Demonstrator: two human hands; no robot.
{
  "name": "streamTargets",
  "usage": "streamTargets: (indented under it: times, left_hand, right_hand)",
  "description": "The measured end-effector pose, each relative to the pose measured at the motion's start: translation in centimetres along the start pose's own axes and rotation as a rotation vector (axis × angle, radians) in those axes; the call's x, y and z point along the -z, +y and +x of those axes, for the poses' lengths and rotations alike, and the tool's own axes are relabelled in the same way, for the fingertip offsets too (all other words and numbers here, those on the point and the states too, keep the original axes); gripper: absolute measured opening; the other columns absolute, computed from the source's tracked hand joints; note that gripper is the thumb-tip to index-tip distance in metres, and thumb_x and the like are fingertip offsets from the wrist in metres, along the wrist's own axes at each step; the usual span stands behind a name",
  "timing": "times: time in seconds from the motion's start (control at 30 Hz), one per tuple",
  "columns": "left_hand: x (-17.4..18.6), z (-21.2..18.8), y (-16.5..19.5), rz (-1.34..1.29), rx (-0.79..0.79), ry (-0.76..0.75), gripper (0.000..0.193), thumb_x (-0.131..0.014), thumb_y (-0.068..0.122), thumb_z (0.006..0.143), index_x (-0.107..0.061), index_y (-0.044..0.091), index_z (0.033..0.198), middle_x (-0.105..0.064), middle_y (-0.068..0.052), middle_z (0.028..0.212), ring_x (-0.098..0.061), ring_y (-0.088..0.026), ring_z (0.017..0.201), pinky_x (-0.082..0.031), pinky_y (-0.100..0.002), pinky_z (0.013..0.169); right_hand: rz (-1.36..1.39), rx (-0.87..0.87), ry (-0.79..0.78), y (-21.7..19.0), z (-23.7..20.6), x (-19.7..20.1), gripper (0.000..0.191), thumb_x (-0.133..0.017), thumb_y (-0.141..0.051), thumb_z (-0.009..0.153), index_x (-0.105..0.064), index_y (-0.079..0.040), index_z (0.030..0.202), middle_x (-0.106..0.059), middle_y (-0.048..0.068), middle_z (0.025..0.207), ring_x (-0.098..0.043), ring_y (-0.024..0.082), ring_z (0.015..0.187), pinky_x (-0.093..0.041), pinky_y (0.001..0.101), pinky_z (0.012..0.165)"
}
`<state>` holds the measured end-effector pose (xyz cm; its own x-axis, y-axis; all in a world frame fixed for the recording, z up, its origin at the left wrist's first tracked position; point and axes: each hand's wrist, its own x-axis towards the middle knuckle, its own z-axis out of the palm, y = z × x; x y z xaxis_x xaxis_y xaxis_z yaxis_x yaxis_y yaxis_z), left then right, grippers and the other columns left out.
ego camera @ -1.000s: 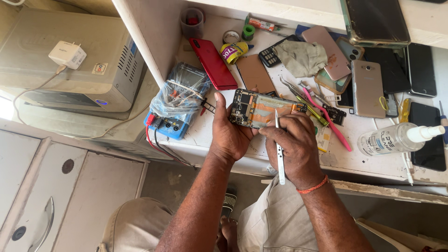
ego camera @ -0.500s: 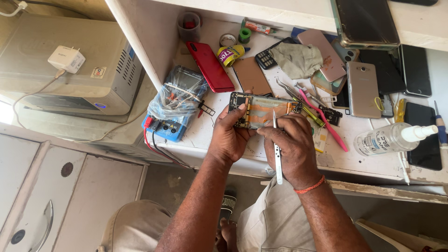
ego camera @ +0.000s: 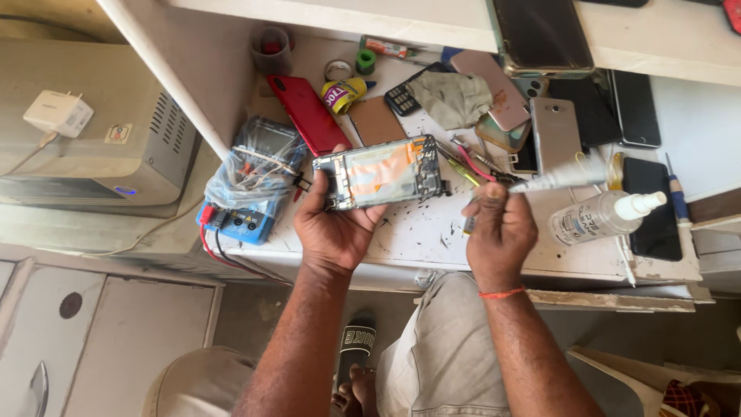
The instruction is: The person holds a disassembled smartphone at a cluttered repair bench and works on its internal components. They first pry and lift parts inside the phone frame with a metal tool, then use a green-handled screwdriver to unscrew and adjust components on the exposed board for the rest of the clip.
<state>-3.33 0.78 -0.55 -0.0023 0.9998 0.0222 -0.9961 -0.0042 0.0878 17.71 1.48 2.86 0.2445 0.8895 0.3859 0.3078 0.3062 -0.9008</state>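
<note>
Since the earlier frame both hands have lifted apart: the opened phone (ego camera: 382,171), which lay flat under them, now sits raised in the left hand (ego camera: 333,228), and the right hand (ego camera: 500,232) has swung out to the side. Left fingers (ego camera: 312,185) curl around the phone's near end and lower edge, closed on it, with its bare insides and an orange patch facing up. Right fingers (ego camera: 485,202) are pinched shut on a thin white tool (ego camera: 557,174), whose length points away from the phone toward a clear spray bottle (ego camera: 598,218) just beyond the knuckles. Between the two sets of fingers the white surface (ego camera: 421,235) shows dark specks. Past the left fingertips lie a red phone (ego camera: 307,114) and a brown back cover (ego camera: 376,120); off the left thumb side sits a blue meter (ego camera: 251,181) wrapped in clear plastic. Beyond the right fingers, several phones (ego camera: 556,133) lie crowded together.
</note>
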Motion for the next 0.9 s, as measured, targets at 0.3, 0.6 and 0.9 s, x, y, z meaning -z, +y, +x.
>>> streamTargets:
  times: [0.3, 0.6, 0.9]
  left_hand:
    - [1.1, 0.1, 0.4, -0.037, 0.018, 0.104, 0.035, -0.066, 0.026, 0.100, -0.064, 0.002, 0.125, -0.071, -0.014, 0.125, -0.067, -0.032, 0.121, -0.050, -0.051, 0.112]
    - [0.6, 0.2, 0.0, 0.091, 0.075, 0.107, 0.029, -0.066, 0.026, 0.100, -0.064, 0.003, 0.118, -0.073, -0.013, 0.118, -0.068, -0.029, 0.115, -0.051, -0.048, 0.108]
    - [0.2, 0.4, -0.2, 0.133, 0.090, 0.179, 0.023, -0.068, 0.022, 0.097, -0.064, 0.004, 0.111, -0.073, -0.011, 0.107, -0.071, -0.027, 0.103, -0.055, -0.048, 0.101]
  right_hand:
    - [-0.454, 0.445, -0.383, 1.3, -0.6, -0.8, 0.013, -0.066, -0.010, 0.089, -0.061, -0.006, 0.077, -0.060, 0.017, 0.073, -0.061, 0.039, 0.074, -0.046, 0.0498, 0.067]
    - [-0.570, 0.637, -0.430, 0.5, -0.9, -2.3, 0.025, -0.073, -0.010, 0.068, -0.072, -0.010, 0.093, -0.069, 0.009, 0.084, -0.062, 0.036, 0.082, -0.049, 0.0502, 0.072]
    - [-0.509, 0.513, -0.231, 0.0, 0.8, -0.3, 0.028, -0.082, -0.016, 0.074, -0.072, -0.011, 0.100, -0.065, 0.009, 0.094, -0.063, 0.032, 0.092, -0.051, 0.0469, 0.082]
